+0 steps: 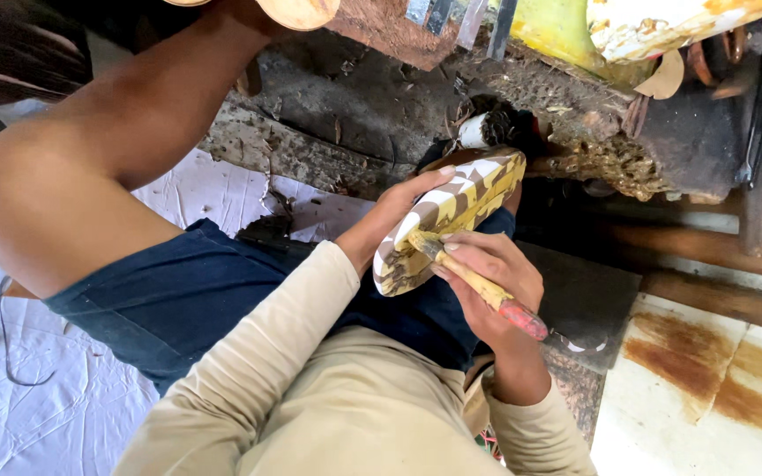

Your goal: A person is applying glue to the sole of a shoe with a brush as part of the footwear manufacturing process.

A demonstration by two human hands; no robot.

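Over lap | left hand (pixel 392 211) grip cradles carving (pixel 450 220) | right hand (pixel 491 278) grip pinches brush (pixel 478 284)

No packages, labels, signs or screens show anywhere in this view. Nothing carries a printed wrapper, a sticker or a display.
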